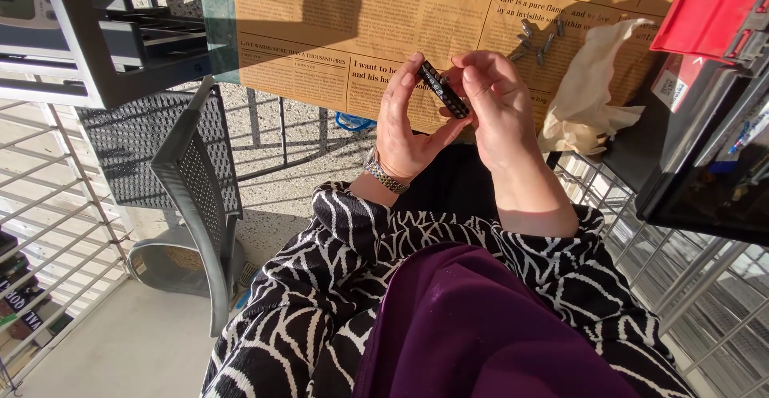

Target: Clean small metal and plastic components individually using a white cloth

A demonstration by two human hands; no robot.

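Black and narrow, a bit holder (443, 90) is raised above the lap into sunlight, the left hand (408, 122) propping its grip under it while the right hand (493, 98) pinches its upper end. Loose metal bits (537, 39) lie well apart on the paper-covered table (320, 38), beside a crumpled cloth (593, 86).

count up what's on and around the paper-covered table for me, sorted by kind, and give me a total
Black bit holder, held by left hand and right hand: 1
Small metal bits on the printed brown paper: about 6, too small for a sure count
Crumpled cloth: 1
Tool case with red lid: 1
Total: about 9
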